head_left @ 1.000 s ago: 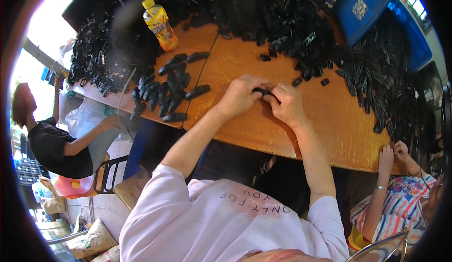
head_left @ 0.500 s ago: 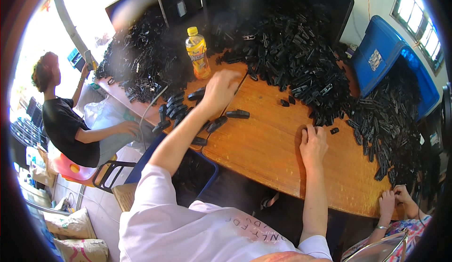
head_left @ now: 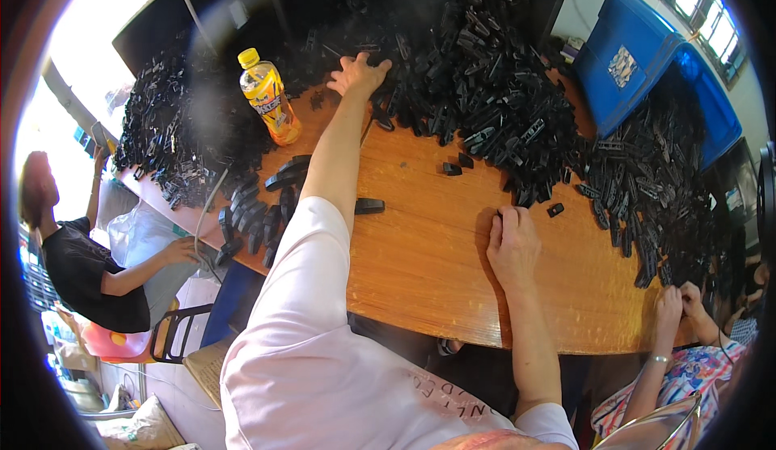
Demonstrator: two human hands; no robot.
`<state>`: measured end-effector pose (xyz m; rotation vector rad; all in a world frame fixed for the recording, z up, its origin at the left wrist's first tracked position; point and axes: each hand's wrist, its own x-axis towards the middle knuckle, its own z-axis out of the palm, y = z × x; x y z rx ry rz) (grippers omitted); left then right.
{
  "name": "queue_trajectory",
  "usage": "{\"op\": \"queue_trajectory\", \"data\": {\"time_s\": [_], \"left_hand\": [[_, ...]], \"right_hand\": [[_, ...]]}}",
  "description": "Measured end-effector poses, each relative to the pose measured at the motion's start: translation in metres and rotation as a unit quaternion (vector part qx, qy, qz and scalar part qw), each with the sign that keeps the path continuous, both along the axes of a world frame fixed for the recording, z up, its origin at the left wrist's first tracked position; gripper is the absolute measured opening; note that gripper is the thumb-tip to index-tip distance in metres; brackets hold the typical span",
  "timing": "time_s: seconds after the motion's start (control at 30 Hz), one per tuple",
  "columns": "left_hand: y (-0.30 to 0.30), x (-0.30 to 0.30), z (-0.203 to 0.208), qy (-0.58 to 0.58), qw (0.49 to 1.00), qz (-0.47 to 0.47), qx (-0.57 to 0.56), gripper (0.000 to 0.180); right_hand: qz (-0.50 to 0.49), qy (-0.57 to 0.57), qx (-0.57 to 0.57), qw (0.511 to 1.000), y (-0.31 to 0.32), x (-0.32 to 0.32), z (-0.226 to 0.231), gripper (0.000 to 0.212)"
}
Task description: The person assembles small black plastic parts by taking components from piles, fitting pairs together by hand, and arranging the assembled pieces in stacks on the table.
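My left hand (head_left: 360, 77) reaches to the near edge of a big heap of black plastic parts (head_left: 461, 70), its fingers spread with nothing held. My right hand (head_left: 514, 248) rests on the brown wooden table (head_left: 428, 264) with fingers curled together. Anything inside them is hidden. Just beyond it are the heap's lower tip and a small black piece (head_left: 555, 209) lying apart. Two more small black pieces (head_left: 453, 169) lie farther up the table. Left of my left forearm, several longer black pieces (head_left: 250, 216) form loose rows; one black piece (head_left: 370, 206) sits right of that arm.
A yellow-capped drink bottle (head_left: 269, 98) stands left of my left hand. Blue bins (head_left: 626, 62) lean at the right, black parts spilling out. A co-worker's hands (head_left: 679, 300) work at the right corner. At the left another person (head_left: 89, 264) sits holding a phone.
My left hand has moved farther out to the heap and its fingers have spread. My right hand stays curled near the same spot. The view has shifted to the right.
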<state>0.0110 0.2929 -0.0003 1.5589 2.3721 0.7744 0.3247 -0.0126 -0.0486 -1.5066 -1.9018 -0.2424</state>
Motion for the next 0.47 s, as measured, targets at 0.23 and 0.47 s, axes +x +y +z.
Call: {"op": "queue_trajectory", "data": {"time_s": [0.23, 0.47], "left_hand": [[-0.037, 0.045, -0.029, 0.049, 0.993, -0.002, 0.103, 0.055], [-0.108, 0.075, -0.037, 0.100, 0.986, -0.067, 0.113, 0.049]], "right_hand": [[0.026, 0.020, 0.023, 0.999, -0.002, 0.002, -0.009, 0.024], [0.217, 0.141, -0.019, 0.966, -0.009, -0.015, -0.005, 0.030]]}}
